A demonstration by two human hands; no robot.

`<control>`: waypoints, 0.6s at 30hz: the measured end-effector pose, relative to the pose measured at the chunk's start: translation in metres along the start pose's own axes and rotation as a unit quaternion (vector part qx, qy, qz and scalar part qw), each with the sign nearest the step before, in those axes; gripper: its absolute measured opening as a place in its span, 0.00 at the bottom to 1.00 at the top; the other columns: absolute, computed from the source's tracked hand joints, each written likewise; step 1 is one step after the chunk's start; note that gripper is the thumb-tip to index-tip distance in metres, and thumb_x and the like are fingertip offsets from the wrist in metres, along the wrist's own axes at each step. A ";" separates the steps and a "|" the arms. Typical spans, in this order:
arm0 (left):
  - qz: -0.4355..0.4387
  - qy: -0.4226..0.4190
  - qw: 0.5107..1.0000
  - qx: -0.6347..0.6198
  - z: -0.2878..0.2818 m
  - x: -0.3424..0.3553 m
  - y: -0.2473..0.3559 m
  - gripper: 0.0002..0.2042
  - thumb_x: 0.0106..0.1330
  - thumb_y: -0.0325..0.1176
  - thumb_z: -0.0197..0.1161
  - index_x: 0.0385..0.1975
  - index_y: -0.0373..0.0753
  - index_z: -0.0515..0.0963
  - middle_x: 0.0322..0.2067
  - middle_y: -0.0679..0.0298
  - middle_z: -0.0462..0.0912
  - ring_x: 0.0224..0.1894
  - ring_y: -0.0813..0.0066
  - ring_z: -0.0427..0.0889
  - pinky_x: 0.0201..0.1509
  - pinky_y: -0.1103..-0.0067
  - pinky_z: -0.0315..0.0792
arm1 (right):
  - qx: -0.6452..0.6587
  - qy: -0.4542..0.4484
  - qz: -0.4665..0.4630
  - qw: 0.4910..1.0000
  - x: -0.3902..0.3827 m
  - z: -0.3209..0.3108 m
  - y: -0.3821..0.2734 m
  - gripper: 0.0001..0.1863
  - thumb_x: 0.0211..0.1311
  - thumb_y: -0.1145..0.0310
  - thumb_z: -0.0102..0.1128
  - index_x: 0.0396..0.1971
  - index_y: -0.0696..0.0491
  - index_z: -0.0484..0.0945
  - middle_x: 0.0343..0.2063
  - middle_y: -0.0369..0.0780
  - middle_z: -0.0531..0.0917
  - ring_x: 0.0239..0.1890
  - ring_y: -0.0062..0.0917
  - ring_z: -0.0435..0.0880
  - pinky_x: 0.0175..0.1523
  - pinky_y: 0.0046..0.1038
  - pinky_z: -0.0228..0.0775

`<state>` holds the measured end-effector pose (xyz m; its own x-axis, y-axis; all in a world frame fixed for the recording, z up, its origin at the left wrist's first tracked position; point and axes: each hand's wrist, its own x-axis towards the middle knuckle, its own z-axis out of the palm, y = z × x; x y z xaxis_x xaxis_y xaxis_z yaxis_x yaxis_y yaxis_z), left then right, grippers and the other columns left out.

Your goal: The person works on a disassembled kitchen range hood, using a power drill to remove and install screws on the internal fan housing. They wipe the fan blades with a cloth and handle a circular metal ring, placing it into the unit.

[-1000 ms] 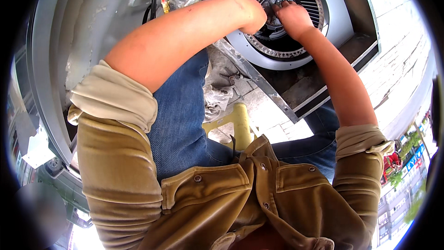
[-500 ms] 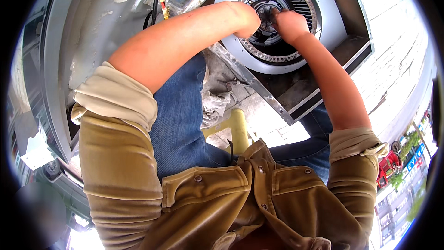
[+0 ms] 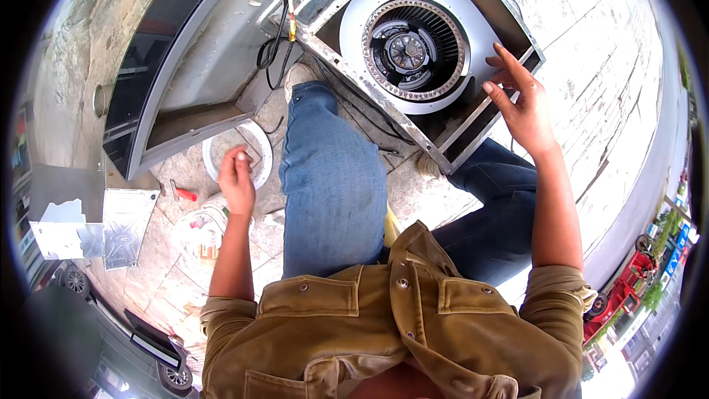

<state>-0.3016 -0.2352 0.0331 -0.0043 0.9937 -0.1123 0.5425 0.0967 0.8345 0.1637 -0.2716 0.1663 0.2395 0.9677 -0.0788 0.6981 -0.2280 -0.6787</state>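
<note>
A round white blower housing (image 3: 358,15) sits in an open metal casing (image 3: 436,154) in front of my knees. Inside it are the toothed rim of a drum fan wheel (image 3: 459,26) and a dark motor hub (image 3: 407,52). My right hand (image 3: 523,103) hovers at the right edge of the housing, fingers apart, holding nothing visible. Down at the left, my left hand (image 3: 238,181) is over a white ring (image 3: 264,149) on the floor. Its fingers are drawn together; anything between them is too small or hidden to name.
Left of my leg lie a red-handled tool (image 3: 186,195) and a clear plastic tub (image 3: 198,233) holding small items. A large grey panel (image 3: 221,52) stands at the upper left, with black cables (image 3: 272,52) beside it. Part of a yellow stool (image 3: 391,225) shows beneath me.
Both hands have left the hub. My left hand has moved down and left to the white ring; my right has pulled back to the housing's right edge and opened. The view has shifted left.
</note>
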 end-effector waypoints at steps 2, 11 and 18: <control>-0.043 -0.183 0.967 0.172 0.014 -0.069 -0.089 0.14 0.60 0.27 0.57 0.47 0.36 0.73 0.34 0.57 0.81 0.28 0.64 0.79 0.35 0.74 0.72 | 0.046 0.048 0.026 0.997 -0.020 -0.002 0.006 0.29 0.55 0.73 0.62 0.58 0.56 0.66 0.43 0.42 0.80 0.34 0.20 0.80 0.46 0.25 0.72; -0.108 -0.586 0.698 0.398 0.077 -0.140 -0.189 0.27 0.62 0.41 0.50 0.62 0.44 0.59 0.62 0.55 0.63 0.56 0.55 0.72 0.53 0.62 0.69 | 0.051 0.062 0.085 0.993 -0.092 0.002 0.020 0.25 0.57 0.73 0.61 0.55 0.59 0.68 0.39 0.40 0.82 0.32 0.19 0.81 0.42 0.23 0.72; 0.100 -0.369 0.832 0.402 0.066 -0.166 -0.240 0.19 0.63 0.46 0.49 0.45 0.41 0.77 0.45 0.53 0.79 0.47 0.57 0.78 0.48 0.65 0.71 | 0.063 0.036 0.110 0.991 -0.098 0.011 0.037 0.21 0.59 0.75 0.57 0.53 0.61 0.70 0.41 0.41 0.81 0.36 0.19 0.79 0.45 0.22 0.71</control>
<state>-0.3752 -0.4273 -0.1843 0.5093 0.6509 -0.5629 0.8584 -0.4310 0.2782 0.1587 -0.3733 0.1410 0.4266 0.8853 -0.1852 0.5351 -0.4121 -0.7374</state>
